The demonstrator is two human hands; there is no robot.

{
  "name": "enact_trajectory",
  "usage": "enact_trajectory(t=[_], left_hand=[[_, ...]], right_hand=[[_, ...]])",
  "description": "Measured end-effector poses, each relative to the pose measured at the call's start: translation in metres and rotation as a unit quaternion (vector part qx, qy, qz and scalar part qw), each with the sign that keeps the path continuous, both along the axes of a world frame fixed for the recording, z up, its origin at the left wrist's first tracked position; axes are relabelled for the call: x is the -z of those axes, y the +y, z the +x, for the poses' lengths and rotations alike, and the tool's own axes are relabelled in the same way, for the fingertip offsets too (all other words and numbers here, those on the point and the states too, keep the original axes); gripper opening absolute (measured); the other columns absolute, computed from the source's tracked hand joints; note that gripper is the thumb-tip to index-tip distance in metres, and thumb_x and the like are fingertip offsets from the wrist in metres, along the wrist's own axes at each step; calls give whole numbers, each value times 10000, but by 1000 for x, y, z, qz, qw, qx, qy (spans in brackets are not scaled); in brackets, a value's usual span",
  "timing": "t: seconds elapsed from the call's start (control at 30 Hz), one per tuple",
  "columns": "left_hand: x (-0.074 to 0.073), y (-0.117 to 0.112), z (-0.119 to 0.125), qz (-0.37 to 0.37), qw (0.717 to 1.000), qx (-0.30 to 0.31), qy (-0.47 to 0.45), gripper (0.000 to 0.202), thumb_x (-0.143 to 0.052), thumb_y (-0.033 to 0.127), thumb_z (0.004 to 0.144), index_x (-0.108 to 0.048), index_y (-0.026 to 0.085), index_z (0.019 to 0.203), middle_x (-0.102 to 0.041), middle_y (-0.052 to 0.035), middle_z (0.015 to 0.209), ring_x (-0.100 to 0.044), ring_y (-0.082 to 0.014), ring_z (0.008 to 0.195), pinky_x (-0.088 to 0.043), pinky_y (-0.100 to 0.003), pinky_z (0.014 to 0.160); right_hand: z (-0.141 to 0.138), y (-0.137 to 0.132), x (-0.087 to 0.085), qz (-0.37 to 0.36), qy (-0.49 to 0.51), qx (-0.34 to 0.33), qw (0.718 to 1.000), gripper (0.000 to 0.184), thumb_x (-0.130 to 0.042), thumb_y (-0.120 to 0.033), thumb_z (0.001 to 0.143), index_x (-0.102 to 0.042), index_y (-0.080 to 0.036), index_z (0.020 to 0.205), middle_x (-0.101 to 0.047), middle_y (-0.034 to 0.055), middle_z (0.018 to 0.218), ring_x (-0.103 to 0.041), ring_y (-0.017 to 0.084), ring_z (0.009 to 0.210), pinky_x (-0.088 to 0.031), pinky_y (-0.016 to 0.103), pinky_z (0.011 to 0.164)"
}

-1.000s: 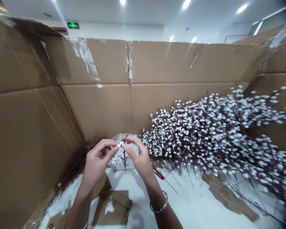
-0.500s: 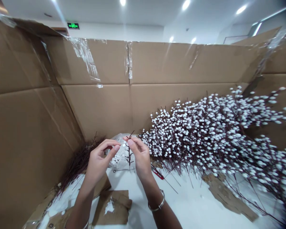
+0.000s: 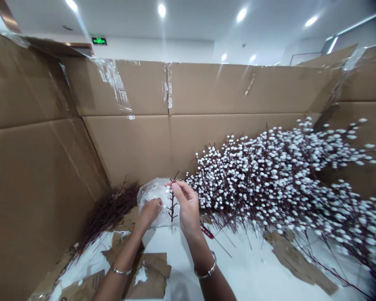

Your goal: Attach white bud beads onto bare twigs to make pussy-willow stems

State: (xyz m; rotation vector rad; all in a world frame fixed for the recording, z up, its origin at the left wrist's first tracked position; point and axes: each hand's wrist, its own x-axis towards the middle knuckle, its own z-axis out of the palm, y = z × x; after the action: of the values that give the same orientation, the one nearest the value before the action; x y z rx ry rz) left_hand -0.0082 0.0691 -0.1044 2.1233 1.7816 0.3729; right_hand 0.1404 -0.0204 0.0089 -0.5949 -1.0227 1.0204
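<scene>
In the head view my right hand (image 3: 188, 207) pinches a dark brown artificial twig (image 3: 172, 205) between thumb and fingers. The twig hangs upright, with short side shoots and a white bud (image 3: 167, 189) near its upper part. My left hand (image 3: 151, 212) is at a clear plastic bag (image 3: 158, 184) of small white buds, left of the twig. Its fingers are curled together, and whatever lies between them is hidden.
A large heap of white-budded branches (image 3: 269, 175) fills the right side. Bare brown twigs (image 3: 109, 213) lie at left. A red cutter (image 3: 207, 230) and torn cardboard pieces (image 3: 150, 271) rest on the white table (image 3: 232, 276). Tall cardboard walls (image 3: 128, 142) surround it.
My left hand has moved down and away from the twig to the plastic bag, its fingers curling. My right hand still holds the twig in nearly the same place.
</scene>
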Motion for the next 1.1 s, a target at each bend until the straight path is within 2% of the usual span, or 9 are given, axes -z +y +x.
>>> enact_trajectory(t=[0.3,0.4,0.53,0.63,0.8,0.9,0.97,1.07,1.1], left_hand=[[33,18,-13,4,999,16,29,197,-511,37,778,-634,141,894,-668,-115,950,-605,-228,926,-392,-296,782],[38,20,-20,-2,999,11,37,201,-550,12,753,-632,134,889,-658,-98,952,-600,-220,943,-405,-311,816],[41,23,-23,-14,999,11,29,50,-606,128,818,-629,135,862,-653,-44,896,-599,-187,883,-443,-347,828],[39,22,-23,-11,1000,1,10,107,-583,66,764,-639,150,799,-668,-50,848,-601,-186,859,-427,-304,785],[23,17,-25,20,999,-24,-43,81,-605,91,694,-647,160,698,-672,-52,763,-607,-207,793,-398,-280,707],[2,14,-28,54,993,-40,-99,44,-644,174,718,-683,166,737,-692,-62,769,-627,-219,775,-407,-290,696],[-16,10,-29,76,985,-43,-146,137,-642,283,769,-705,173,823,-716,-65,815,-645,-215,773,-432,-288,696],[-46,-4,-28,105,958,-36,-263,326,-601,432,826,-689,162,987,-734,-88,954,-669,-202,817,-474,-275,687],[-56,-11,-26,106,926,-29,-362,370,-652,451,792,-687,139,990,-734,-109,954,-669,-208,809,-481,-279,670]], right_hand=[[4,2,1,-10,40,15,999,159,-690,-347,814,-710,-193,850,-758,37,887,-686,181,890,-510,337,892],[5,3,0,-12,46,16,999,159,-691,-350,812,-707,-196,846,-759,36,888,-687,179,890,-512,335,887],[6,2,-2,-19,33,18,999,170,-687,-358,807,-699,-194,850,-759,41,887,-688,186,892,-516,342,877],[7,2,-2,-21,30,20,999,177,-680,-359,809,-697,-189,853,-755,37,868,-686,188,889,-509,343,881],[6,2,-1,-8,34,18,999,158,-672,-341,823,-701,-188,847,-743,26,854,-672,174,875,-498,319,872],[5,2,1,-7,13,20,1000,168,-659,-349,837,-705,-189,857,-737,30,869,-660,173,875,-496,312,866],[4,3,2,-3,-7,21,1000,177,-648,-357,845,-708,-191,853,-733,32,877,-654,175,877,-493,312,866],[2,2,2,3,-43,19,999,188,-629,-361,857,-713,-192,842,-730,32,875,-650,176,868,-489,310,861],[1,1,1,5,-58,17,998,192,-622,-359,861,-715,-192,840,-732,34,873,-650,178,867,-488,311,858]])
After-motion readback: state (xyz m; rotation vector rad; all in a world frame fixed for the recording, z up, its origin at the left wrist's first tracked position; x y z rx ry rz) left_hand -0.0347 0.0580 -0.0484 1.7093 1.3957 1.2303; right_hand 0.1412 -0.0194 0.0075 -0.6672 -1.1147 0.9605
